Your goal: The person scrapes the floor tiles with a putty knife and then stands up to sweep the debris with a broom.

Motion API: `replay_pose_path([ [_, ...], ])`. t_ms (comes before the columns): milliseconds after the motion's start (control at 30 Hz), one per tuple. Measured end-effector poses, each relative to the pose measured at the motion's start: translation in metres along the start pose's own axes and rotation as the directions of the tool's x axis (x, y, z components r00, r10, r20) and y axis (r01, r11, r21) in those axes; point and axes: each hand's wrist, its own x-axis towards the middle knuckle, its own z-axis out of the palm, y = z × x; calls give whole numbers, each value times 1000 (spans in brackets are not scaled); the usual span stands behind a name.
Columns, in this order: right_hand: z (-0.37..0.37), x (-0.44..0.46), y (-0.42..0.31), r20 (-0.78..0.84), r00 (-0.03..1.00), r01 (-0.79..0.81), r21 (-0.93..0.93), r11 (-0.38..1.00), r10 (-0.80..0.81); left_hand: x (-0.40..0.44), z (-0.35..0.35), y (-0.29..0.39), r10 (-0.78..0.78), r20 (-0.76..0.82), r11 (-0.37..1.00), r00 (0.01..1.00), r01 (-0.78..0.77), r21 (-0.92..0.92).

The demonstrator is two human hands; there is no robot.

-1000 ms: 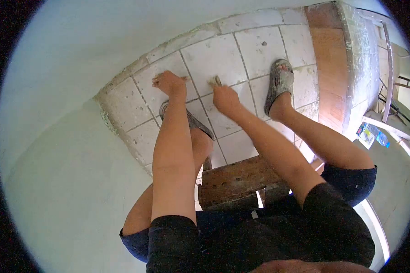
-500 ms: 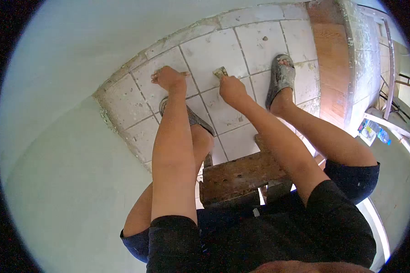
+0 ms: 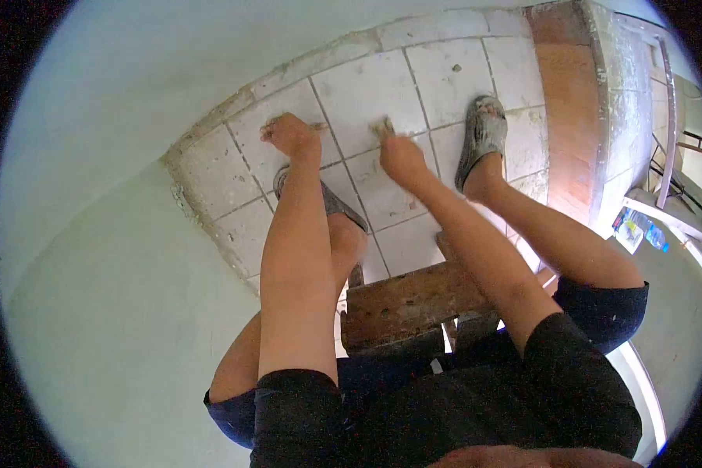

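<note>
Right hand: I see the right hand (image 3: 403,160) at 1 o'clock from the centre of my feed, its fingers curled tightly around the near end of a small flat tool (image 3: 382,127).
Flat tool: it is between 12 and 1 o'clock, poking out past the fist over the tiles; its end is smeared and blurred, so I can't tell if it touches them.
Left hand: the left hand (image 3: 292,136) is at 11 o'clock, fingers partly bent and pointing to 9. A narrow bit sticks out toward 3; thumb or held object, I cannot tell, nor whether the hand rests on the floor.
Tiled floor: I have pale, stained tiles (image 3: 366,90) with dark joints, and 1 small pebble (image 3: 456,68) at 1 o'clock.
Sandals: 2 grey, dirty ones, the left sandal (image 3: 341,209) near 11 o'clock and partly behind the left forearm, the right sandal (image 3: 483,140) at 2.
Stool: a scuffed wooden stool (image 3: 413,308) is at 5 o'clock, between the legs.
Writing: at 3 o'clock I find a clear plastic bottle (image 3: 655,236) with blue on it, beside a white printed packet (image 3: 628,235); any lettering is too small for me to read.
</note>
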Motion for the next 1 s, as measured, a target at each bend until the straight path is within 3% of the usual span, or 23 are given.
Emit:
replay_pose_path([
  [33, 5, 15, 5, -172, 981, 95, -7, 995, -95, -1, 8, -3, -2, 14, 1000, 1000, 2, 11],
  [100, -6, 66, 10, -167, 978, 115, -77, 990, -126, 3, 19, -2, 2, -132, 1000, 991, -4, -14],
  [200, -29, 69, 2, -39, 999, 1, -23, 1000, -2, 10, 24, -4, 29, -65, 1000, 997, -28, 12],
  [233, -9, 51, 13, -206, 977, 69, 31, 997, -62, 9, 17, 0, 30, -85, 999, 996, -31, -6],
  [300, -29, -2, 3, 50, 996, -67, -18, 998, 68, 1, 10, 1, -36, -86, 999, 996, 36, -9],
  [400, -8, -16, 34, 182, 977, -107, -22, 994, 109, -6, -6, 4, -29, -34, 1000, 999, 28, -3],
  [467, 9, 12, 53, -30, 996, -91, -36, 995, 90, -5, -9, 5, -26, -34, 1000, 999, 26, -4],
  [533, -26, 60, 51, -93, 980, -169, 50, 984, 173, -3, -4, 3, -33, -31, 999, 999, 33, -1],
  [567, -35, 72, 52, -84, 980, -175, 53, 983, 179, -2, -1, 2, -19, -43, 1000, 999, 19, -17],
  [633, -47, 85, 59, -132, 991, 4, -38, 999, -9, -3, 8, -3, -6, -47, 999, 999, 4, -39],
  [700, -32, 51, 62, 28, 997, -77, -28, 997, 78, 2, 14, -2, -1, -131, 999, 991, -4, -38],
  [733, -7, 25, 73, -164, 972, 157, -79, 984, -168, 3, 9, -1, -8, -140, 999, 990, 1, -48],
  [767, -1, 8, 70, 85, 995, -41, -28, 999, 44, 1, 6, 0, -20, -118, 999, 993, 17, -31],
  [800, 0, 9, 72, 86, 995, -41, -29, 999, 43, -2, 5, 2, -30, -91, 1000, 995, 29, -8],
  [900, -7, 18, 64, -82, 996, 42, -57, 998, -46, 4, 3, 0, -22, -1, 998, 1000, 22, -66],
  [933, -32, 41, 53, -23, 999, 30, -86, 996, -32, 2, 11, 1, -20, 13, 999, 1000, 21, -50],
  [967, -40, 71, 56, -5, 996, 85, -79, 993, -86, 6, 15, 2, -27, -70, 999, 997, 24, -42],
  [1000, -48, 85, 52, -189, 978, 68, -122, 990, -90, 6, 20, 0, -31, -149, 999, 988, 26, -31],
])
